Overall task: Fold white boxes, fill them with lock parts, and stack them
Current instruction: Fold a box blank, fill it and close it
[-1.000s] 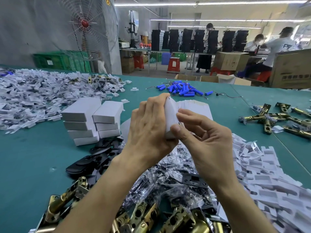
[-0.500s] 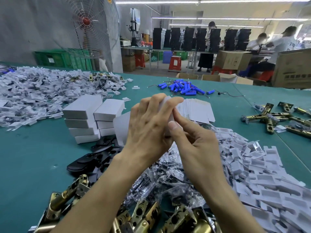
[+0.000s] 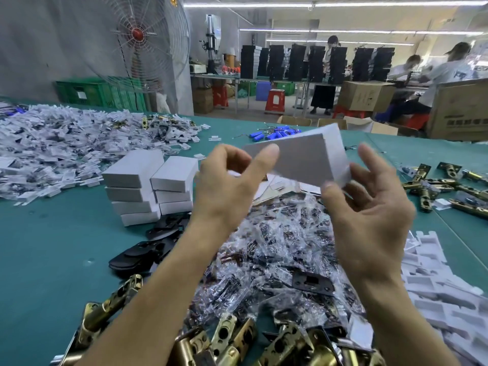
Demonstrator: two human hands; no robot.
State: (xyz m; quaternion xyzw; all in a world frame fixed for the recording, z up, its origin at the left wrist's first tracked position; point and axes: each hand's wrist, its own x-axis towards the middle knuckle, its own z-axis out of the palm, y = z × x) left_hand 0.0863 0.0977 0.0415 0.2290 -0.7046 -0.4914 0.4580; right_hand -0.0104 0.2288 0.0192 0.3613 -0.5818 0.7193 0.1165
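You hold the white box (image 3: 303,157) up in the air between both hands, over the middle of the table (image 3: 39,247), well clear of the clutter so its panels can swing freely as you shape it. Your left hand (image 3: 232,186) pinches the box's left end, thumb across the front face and fingers curled behind. Your right hand (image 3: 369,215) grips the near right corner, thumb pressing the front and the other fingers spread loosely behind and above the edge. That grip looks meant to squeeze or push a flap, though blur hides exactly which. The box tilts, its far right corner highest, so the broad face turns toward you. It seems half-formed, not yet closed or filled. The flat blanks (image 3: 274,183) lie just beyond and below your hands, within easy reach for the next one. The stacked boxes (image 3: 150,186) stand in two columns to the left, touching each other and set apart from the loose stock so they stay tidy. What goes inside sits close: bags of small parts (image 3: 277,247) heaped directly under your hands, brass latches (image 3: 224,339) along the near edge, black plates (image 3: 148,247) at near left and white foam pieces (image 3: 435,286) to the right.
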